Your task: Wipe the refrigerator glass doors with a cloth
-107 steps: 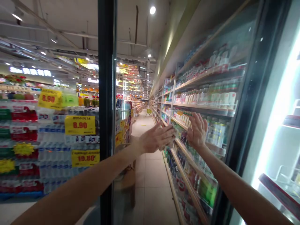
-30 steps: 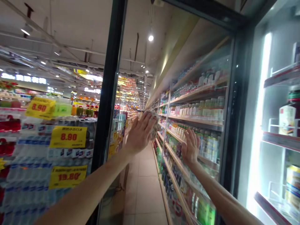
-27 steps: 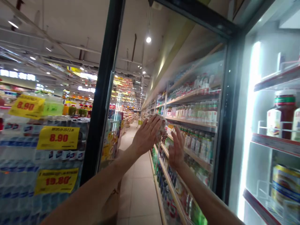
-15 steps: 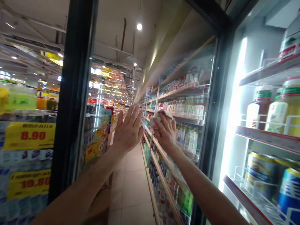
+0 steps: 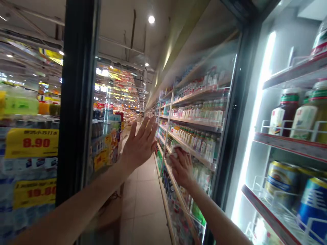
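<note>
A dark-framed glass door [image 5: 231,112] stands open in front of me, with shop shelves showing in its pane. My left hand [image 5: 140,144] lies flat against the glass, fingers stretched and slightly spread, holding nothing. To its right and a bit lower, my right hand [image 5: 182,167] presses a crumpled whitish cloth [image 5: 171,154] to the pane. Its fingers are bent over the cloth and somewhat blurred, and much of the cloth is hidden under them.
At the right, a lit fridge holds bottles [image 5: 278,112] and cans [image 5: 281,180] on wire-fronted shelves [image 5: 288,144]. Packs of drinks with yellow price signs [image 5: 32,143] stand at the left, beyond the door's dark edge [image 5: 76,102]. A tiled floor [image 5: 145,197] shows through the glass.
My right hand has moved down the glass with the cloth. The left hand stays flat at about the same place. The view has shifted slightly.
</note>
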`<state>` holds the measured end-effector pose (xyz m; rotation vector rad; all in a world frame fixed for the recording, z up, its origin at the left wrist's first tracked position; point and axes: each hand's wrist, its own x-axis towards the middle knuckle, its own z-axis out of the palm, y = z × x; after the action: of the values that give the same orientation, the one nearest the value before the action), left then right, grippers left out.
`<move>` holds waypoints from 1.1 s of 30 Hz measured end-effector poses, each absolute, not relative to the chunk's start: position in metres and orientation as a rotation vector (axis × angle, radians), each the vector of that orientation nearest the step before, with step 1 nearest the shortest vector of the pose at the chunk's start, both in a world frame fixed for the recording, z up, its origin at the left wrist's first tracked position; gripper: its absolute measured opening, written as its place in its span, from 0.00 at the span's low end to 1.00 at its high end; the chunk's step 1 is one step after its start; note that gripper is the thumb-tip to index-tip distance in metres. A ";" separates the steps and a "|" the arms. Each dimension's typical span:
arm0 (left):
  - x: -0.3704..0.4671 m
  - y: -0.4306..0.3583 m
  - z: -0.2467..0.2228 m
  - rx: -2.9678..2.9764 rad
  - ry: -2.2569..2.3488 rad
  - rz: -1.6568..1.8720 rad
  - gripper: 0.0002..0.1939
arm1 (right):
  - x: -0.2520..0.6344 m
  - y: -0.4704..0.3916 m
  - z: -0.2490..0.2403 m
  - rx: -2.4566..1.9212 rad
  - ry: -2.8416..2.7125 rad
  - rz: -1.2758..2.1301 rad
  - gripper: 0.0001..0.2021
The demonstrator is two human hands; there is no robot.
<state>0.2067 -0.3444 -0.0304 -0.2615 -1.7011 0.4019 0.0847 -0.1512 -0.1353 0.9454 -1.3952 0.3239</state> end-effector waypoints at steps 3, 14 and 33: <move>0.209 -0.346 -0.046 -0.280 -1.720 0.442 0.33 | 0.053 -0.112 -0.139 0.582 -1.379 0.564 0.27; 0.209 -0.348 -0.068 -0.400 -1.742 0.556 0.29 | 0.093 -0.141 -0.194 0.840 -1.543 0.471 0.30; 0.205 -0.350 -0.080 -0.432 -1.899 0.342 0.32 | 0.075 -0.104 -0.237 0.236 -1.577 0.795 0.29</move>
<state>0.2050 -0.3499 -0.0795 -0.4323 -1.8995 0.3424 0.0750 -0.1044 -0.2372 0.2358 -1.5770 0.7950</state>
